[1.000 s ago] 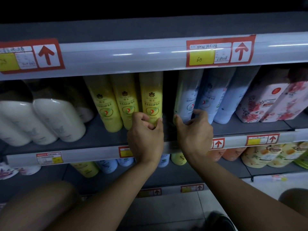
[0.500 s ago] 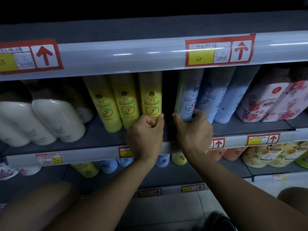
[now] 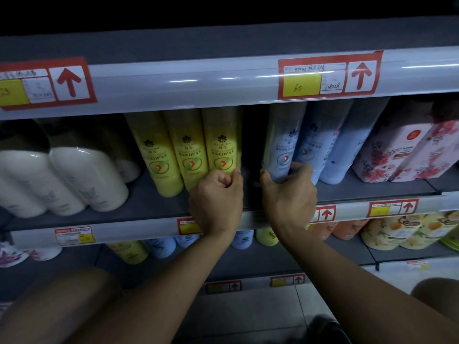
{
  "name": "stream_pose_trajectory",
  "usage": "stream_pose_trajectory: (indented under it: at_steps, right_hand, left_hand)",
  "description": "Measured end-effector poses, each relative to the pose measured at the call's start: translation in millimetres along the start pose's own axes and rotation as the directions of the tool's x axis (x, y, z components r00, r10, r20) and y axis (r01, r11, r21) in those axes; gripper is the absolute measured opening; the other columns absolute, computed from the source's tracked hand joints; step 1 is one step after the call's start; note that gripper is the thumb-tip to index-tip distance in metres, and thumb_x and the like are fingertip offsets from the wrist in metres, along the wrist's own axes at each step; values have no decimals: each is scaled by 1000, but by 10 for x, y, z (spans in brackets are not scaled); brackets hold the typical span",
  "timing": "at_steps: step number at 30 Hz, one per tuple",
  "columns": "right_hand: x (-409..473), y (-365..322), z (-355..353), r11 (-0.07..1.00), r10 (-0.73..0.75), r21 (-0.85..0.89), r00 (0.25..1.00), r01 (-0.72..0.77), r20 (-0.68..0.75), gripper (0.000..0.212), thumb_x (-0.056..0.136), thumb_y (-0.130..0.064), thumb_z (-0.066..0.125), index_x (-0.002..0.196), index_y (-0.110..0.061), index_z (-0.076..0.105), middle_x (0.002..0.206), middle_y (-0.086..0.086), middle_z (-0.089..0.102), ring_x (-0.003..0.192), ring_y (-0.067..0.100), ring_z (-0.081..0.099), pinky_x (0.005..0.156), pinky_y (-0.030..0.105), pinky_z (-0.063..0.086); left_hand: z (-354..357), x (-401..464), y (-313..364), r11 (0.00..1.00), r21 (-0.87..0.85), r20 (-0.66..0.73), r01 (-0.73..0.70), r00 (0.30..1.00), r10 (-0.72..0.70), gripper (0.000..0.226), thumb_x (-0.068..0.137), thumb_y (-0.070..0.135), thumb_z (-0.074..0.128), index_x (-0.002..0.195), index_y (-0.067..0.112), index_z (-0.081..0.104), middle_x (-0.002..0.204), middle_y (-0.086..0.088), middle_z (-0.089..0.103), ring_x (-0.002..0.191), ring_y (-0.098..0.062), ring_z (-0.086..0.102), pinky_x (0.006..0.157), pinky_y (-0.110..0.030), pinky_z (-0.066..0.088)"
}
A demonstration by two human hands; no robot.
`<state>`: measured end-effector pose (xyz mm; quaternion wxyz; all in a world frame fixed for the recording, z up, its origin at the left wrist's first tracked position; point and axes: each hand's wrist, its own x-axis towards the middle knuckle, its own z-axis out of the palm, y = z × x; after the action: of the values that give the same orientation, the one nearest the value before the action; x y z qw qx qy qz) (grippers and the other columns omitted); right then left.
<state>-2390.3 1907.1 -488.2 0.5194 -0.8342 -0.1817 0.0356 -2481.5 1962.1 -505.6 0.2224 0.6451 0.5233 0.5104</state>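
Far left on the middle shelf, a bunch of fat white plastic bottles [image 3: 74, 180] are sitting leaned back in the dark. Next along, three tall yellow plastic bottles [image 3: 190, 155] are standing in a tight row, touching each other. The person's left hand [image 3: 216, 197] is grabbing the rightmost yellow bottle [image 3: 222, 145] low down near its base, fingers curled up in front of it and thumb pressing on its right edge. That bottle is standing on the grey shelf board [image 3: 149, 207], touching its yellow neighbour.

Then there's a dark gap running between the two hands. On the other side of it the right hand [image 3: 288, 194] is wrapping round the bottom of a tall pale blue plastic bottle [image 3: 285, 145], thumb on the left side and fingers going round the right, so it's properly grasping it. That one is standing on the same shelf, first in a row of more blue bottles [image 3: 323, 142], right up against the next one.

Further right, pink flower-printed bottles [image 3: 397, 157] are leaning together. Up above, a red price tag with an arrow [image 3: 327, 78] is sitting on the white shelf rail [image 3: 186, 80]. Down on the lower shelf to the right, cream and orange bottles [image 3: 402, 232] are lining up.
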Motion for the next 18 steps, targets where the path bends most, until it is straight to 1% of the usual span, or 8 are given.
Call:
stream_pose_trajectory:
  at_steps: [3, 6, 10, 12, 14, 17, 18]
  right_hand:
    - [12, 11, 12, 1000, 16, 5, 1000, -15, -14, 50, 80, -52, 79, 113, -25, 53, 101, 5, 73, 98, 32, 68, 85, 44, 54]
    - [28, 25, 30, 1000, 21, 11, 999, -21, -29, 52, 79, -52, 81, 111, -25, 52, 100, 6, 73, 98, 33, 68, 86, 45, 54]
    - [38, 36, 34, 1000, 11, 18, 1000, -10, -23, 54, 78, -54, 82, 111, -25, 51, 98, 3, 73, 96, 29, 69, 83, 42, 54]
    - [45, 37, 17, 1000, 5, 31, 1000, -4, -16, 56, 77, -54, 83, 111, -26, 48, 95, 1, 72, 92, 25, 68, 80, 38, 51]
    - [39, 44, -33, 998, -2, 59, 1000, 2, 5, 57, 78, -50, 84, 113, -24, 46, 88, -2, 70, 84, 19, 64, 75, 32, 45]
    - [5, 65, -148, 992, -7, 125, 999, 0, 52, 48, 83, -36, 83, 113, -22, 48, 78, -10, 62, 69, 3, 56, 62, 18, 38]
    - [-1, 76, -197, 990, -19, 140, 998, 11, 57, 44, 85, -32, 81, 113, -21, 49, 77, -10, 61, 69, -2, 56, 61, 17, 38]
  left_hand:
    - [-12, -8, 17, 1000, -8, -4, -19, 1000, 19, 44, 88, 38, 80, 56, 19, 57, 45, 9, 51, 43, -8, 50, 48, -29, 43]
    - [-27, -21, 29, 998, -3, -7, -67, 998, 67, 44, 88, 36, 80, 56, 19, 55, 45, 8, 49, 42, -12, 49, 46, -32, 45]
    - [-23, -102, 79, 976, 40, 11, -215, 977, 215, 45, 91, 34, 77, 58, 18, 51, 46, 4, 49, 41, -19, 47, 44, -36, 43]
    - [-13, -158, 121, 953, 37, 25, -300, 954, 299, 45, 92, 34, 75, 58, 18, 49, 47, 3, 49, 42, -20, 47, 44, -37, 41]
    - [-5, -203, 152, 936, 23, 42, -352, 935, 351, 45, 92, 33, 74, 59, 18, 48, 47, 4, 49, 42, -19, 46, 43, -38, 40]
    - [7, -227, 234, 939, 17, 101, -343, 935, 339, 43, 93, 33, 69, 61, 17, 46, 49, 3, 47, 44, -19, 45, 44, -39, 40]
    - [7, -232, 287, 947, 26, 140, -321, 939, 315, 41, 93, 34, 67, 63, 17, 45, 50, 3, 48, 45, -19, 46, 45, -40, 42]
